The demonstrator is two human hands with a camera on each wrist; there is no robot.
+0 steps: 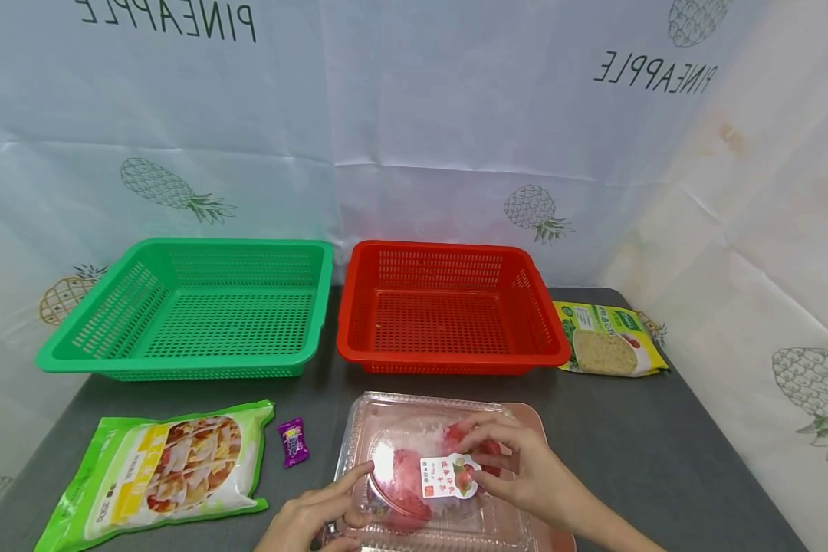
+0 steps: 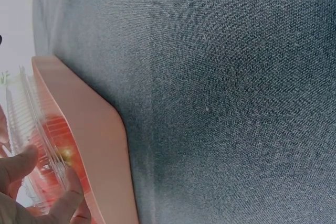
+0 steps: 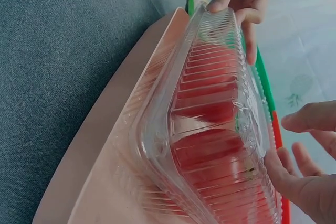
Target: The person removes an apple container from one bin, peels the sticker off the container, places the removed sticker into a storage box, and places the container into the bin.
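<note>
Closest to the lens, my left hand (image 1: pixel 310 521) pinches the rim of a clear, ribbed plastic box (image 1: pixel 414 437) of round red fruit (image 1: pixel 409 483), thumb and fingers clamped on its edge, above a pale pink tray (image 2: pixel 100 135) on dark grey cloth (image 1: pixel 628 429). My right hand (image 1: pixel 524 468) touches the box's top with fingers apart, thumb at the edge of a white sticker (image 1: pixel 441 479). Steady support at the rim and light fingertip pressure should serve best, I judge, since thin plastic can flex. The sticker shows fruit and Chinese characters too small for me to read surely; a small purple wrapper (image 1: pixel 293 442) nearby shows "100"; the pineapple-print curtain (image 1: pixel 421 100) behind reads "PINEAPPLE," mirrored.
</note>
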